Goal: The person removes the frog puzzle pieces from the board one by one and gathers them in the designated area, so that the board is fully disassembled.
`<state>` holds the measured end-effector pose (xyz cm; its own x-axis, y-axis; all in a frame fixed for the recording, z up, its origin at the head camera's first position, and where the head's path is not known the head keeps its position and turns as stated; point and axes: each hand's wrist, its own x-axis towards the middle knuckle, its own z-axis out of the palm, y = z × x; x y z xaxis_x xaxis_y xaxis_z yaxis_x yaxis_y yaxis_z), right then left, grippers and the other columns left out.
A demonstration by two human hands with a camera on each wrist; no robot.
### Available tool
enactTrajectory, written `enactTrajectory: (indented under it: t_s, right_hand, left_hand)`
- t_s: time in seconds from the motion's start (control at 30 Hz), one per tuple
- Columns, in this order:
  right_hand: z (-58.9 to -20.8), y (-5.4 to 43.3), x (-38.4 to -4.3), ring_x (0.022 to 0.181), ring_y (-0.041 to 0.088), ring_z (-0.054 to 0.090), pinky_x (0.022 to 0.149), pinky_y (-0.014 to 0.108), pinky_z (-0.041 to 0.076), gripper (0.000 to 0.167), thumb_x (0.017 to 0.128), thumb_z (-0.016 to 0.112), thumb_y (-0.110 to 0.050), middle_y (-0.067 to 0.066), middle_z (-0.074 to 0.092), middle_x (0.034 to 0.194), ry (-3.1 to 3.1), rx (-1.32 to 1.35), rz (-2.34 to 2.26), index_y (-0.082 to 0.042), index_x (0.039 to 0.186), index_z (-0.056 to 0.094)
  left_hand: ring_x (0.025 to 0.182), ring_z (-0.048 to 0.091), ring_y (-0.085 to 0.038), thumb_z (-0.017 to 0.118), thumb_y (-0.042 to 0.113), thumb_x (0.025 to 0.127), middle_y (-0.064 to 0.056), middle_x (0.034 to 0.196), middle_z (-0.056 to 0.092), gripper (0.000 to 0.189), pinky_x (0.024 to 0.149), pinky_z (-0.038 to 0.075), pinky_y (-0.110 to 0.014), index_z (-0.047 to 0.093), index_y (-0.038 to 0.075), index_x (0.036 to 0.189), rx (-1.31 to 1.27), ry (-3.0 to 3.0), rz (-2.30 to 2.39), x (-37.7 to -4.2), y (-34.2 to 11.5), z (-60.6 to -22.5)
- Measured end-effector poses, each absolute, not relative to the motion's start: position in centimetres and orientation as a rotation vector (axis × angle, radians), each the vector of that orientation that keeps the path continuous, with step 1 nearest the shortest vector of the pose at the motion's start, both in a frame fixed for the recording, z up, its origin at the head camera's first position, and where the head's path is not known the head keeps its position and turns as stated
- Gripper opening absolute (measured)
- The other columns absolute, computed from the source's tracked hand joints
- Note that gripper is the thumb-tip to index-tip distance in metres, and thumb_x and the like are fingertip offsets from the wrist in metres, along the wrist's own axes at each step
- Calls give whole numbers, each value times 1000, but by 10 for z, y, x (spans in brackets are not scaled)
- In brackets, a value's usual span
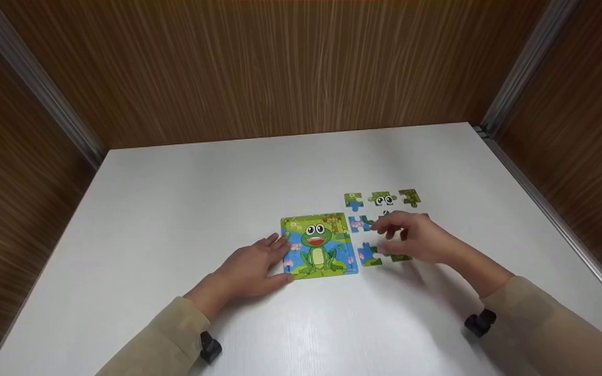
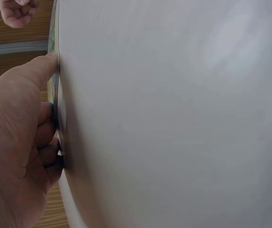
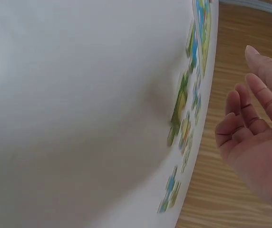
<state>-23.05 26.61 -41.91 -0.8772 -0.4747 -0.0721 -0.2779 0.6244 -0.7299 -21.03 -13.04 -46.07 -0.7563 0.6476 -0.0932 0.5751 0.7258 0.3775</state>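
Note:
A square jigsaw board (image 1: 317, 256) with a smiling green frog on it lies flat on the white table. My left hand (image 1: 254, 265) rests at its left side, fingers extended along the edge and thumb at the lower left corner. Loose puzzle pieces lie in rough rows to the right of the board, among them one with the frog's eyes (image 1: 383, 198) and a blue and pink one (image 1: 359, 224). Above these rows hovers my right hand (image 1: 411, 237), fingers loosely bent with nothing between them; it covers some pieces. The right wrist view shows the hand (image 3: 257, 114) raised off the table.
The white table (image 1: 186, 209) is bounded by a wood-grain panel (image 1: 280, 73) at the back and similar panels on both sides. Grey metal strips (image 1: 528, 49) run along the corners. A small black device (image 1: 210, 347) sits at each sleeve cuff.

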Motion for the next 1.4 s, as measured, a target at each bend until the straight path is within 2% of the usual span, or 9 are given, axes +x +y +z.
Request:
enactTrajectory:
  t_s: [0.27, 0.47, 0.7, 0.9, 1.2, 1.4]
  right_hand:
    - [-424, 229, -234, 106, 24, 65, 82, 34, 53, 41, 91, 86, -16, 5, 72, 120, 2536, -743, -1093, -9, 129, 74]
    - [-431, 214, -235, 110, 26, 62, 79, 34, 52, 41, 89, 88, -18, 4, 72, 121, 2523, -766, -1037, -9, 128, 75]
    - [-439, 202, -236, 105, 23, 62, 91, 44, 54, 40, 88, 89, -14, 2, 73, 121, 2532, -807, -982, -10, 125, 76]
    - [-444, 197, -235, 110, 21, 62, 102, 48, 52, 41, 86, 90, -12, 1, 72, 123, 2547, -790, -948, -9, 125, 75]
    - [-444, 193, -235, 107, 20, 61, 98, 45, 54, 46, 86, 90, -10, 2, 71, 121, 2552, -823, -920, -7, 129, 74]
    - [-445, 193, -235, 113, 21, 60, 104, 47, 52, 53, 85, 92, -13, 3, 67, 126, 2590, -811, -839, -10, 134, 74]
  left_hand:
    - [156, 34, -34, 57, 53, 103, -12, 166, 41, 74, 118, 40, -54, 48, 5, 159, 983, 2725, 487, -211, -131, -463]
    - [157, 33, -34, 56, 55, 103, -12, 167, 40, 76, 120, 38, -53, 47, 5, 160, 968, 2719, 478, -211, -130, -463]
    - [157, 32, -33, 56, 55, 103, -11, 167, 40, 77, 120, 38, -52, 46, 5, 161, 958, 2718, 467, -211, -130, -462]
    - [157, 33, -34, 57, 55, 103, -12, 167, 40, 77, 120, 38, -53, 46, 5, 160, 967, 2717, 477, -211, -130, -462]
    - [156, 34, -35, 57, 52, 102, -14, 166, 42, 75, 120, 39, -53, 48, 4, 159, 971, 2722, 503, -211, -130, -461]
    - [157, 33, -35, 56, 53, 103, -13, 167, 41, 76, 120, 38, -53, 47, 4, 160, 967, 2718, 497, -209, -130, -459]
